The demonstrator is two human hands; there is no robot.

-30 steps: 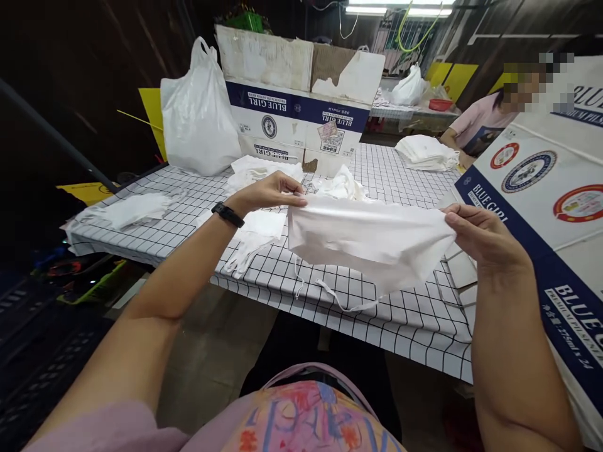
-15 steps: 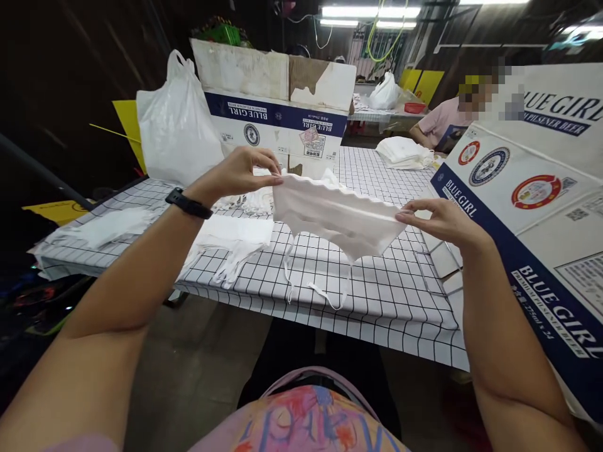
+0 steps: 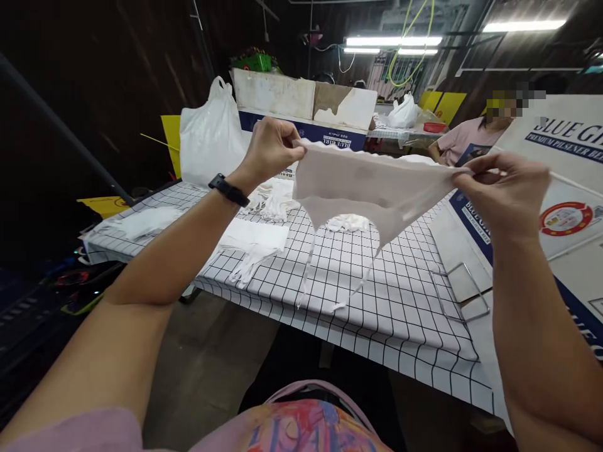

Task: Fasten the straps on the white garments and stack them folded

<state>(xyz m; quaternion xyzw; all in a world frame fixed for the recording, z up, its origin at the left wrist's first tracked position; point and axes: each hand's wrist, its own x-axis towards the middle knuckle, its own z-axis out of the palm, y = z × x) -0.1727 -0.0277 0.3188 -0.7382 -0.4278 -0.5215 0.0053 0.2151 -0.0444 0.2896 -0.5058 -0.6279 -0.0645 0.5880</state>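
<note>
A white bra top (image 3: 358, 179) with a wavy edge is stretched in the air between my two hands, its thin straps hanging down over the table. My left hand (image 3: 277, 149) pinches one end of the wavy edge between thumb and fingers. The opposite end is pinched by my right hand (image 3: 509, 185), which is a little lower. Below my left forearm and hand lies a folded stack of white garments (image 3: 257, 238) with straps trailing towards the front edge. A heap of white pieces (image 3: 276, 199) sits behind that stack, and another white pile (image 3: 348, 223) shows partly beneath the held top.
A checked cloth covers the table (image 3: 367, 326). Cardboard beer boxes stand at the back (image 3: 273, 94) and right (image 3: 513, 251). A bent wire frame (image 3: 459, 295) is by the right box. A white plastic bag (image 3: 211, 144) stands back left. A person (image 3: 456, 138) sits beyond.
Both hands have risen and spread further apart, pulling the bra top wider and tauter. The right hand has moved out to the right. The camera view has shifted slightly.
</note>
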